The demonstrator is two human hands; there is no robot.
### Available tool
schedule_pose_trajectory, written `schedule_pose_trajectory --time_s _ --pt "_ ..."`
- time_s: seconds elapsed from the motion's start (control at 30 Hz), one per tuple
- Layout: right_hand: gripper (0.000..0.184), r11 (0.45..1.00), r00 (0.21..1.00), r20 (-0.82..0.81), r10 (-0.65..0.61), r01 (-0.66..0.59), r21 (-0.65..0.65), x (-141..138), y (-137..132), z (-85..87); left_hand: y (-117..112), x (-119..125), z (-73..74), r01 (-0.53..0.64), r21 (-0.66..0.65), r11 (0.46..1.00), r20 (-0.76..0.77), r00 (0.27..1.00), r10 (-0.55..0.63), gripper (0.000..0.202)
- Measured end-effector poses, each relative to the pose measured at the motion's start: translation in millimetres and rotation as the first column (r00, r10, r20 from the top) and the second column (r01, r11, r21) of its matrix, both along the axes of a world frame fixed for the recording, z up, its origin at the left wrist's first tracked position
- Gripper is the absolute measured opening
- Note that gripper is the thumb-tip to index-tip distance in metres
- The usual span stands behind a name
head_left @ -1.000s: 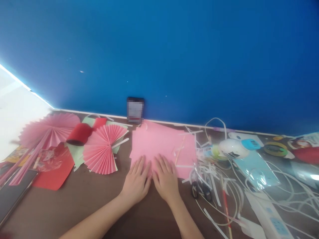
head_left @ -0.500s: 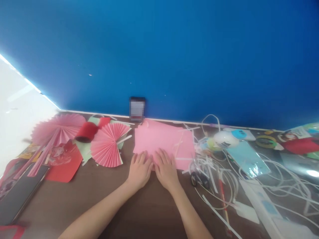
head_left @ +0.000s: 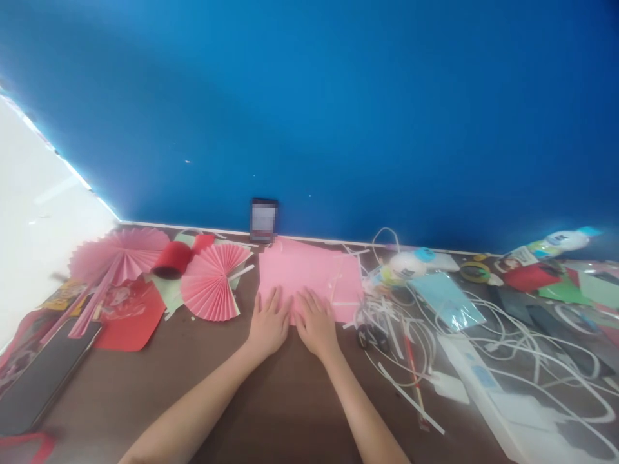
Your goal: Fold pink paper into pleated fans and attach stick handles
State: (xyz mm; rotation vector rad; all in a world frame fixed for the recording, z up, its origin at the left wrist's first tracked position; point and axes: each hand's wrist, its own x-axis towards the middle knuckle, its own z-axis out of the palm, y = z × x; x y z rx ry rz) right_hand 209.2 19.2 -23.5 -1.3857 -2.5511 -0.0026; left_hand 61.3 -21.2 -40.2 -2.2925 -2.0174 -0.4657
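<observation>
Pink paper sheets [head_left: 309, 267] lie flat on the dark brown table [head_left: 280, 412], below the blue wall. My left hand [head_left: 269, 325] rests on their near left edge, fingers stretched out. Beside it, my right hand [head_left: 315, 322] lies flat on the near edge too, fingers spread slightly. Neither hand grips anything, and the two thumbs are close together. Left of the sheets is a pleated pink paper fan [head_left: 215, 283], with a red roll [head_left: 173, 260] behind it. A larger pleated fan with pink handles [head_left: 120, 254] lies further left.
Scissors [head_left: 372, 337], paper strips and tangled white cables [head_left: 546, 348] crowd the right side, with a white power strip [head_left: 476, 380]. A blue packet [head_left: 449, 299] and glue bottle [head_left: 409, 264] lie behind. A phone [head_left: 48, 374] and red paper [head_left: 133, 322] are at left. A small dark-framed device [head_left: 264, 220] leans on the wall.
The view has turned slightly to the right, showing more of the table's right side. My hands have moved a little apart, still flat on the near edge of the pink paper.
</observation>
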Motion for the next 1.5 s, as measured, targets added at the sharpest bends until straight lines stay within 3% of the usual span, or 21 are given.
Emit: schedule_pose_trajectory --time_s 0.97,1.5 --pt "0.047 0.999 0.999 0.021 0.032 -0.032 -0.011 0.7 5.0 -1.9 0.3 1.5 6.2 -0.024 -0.046 0.999 0.040 0.999 0.026 0.048" --pt "0.050 0.998 0.995 0.081 0.066 -0.066 -0.004 2.5 2.4 -2.9 -0.6 2.5 -0.6 -0.053 0.039 0.998 0.006 0.999 0.053 0.045"
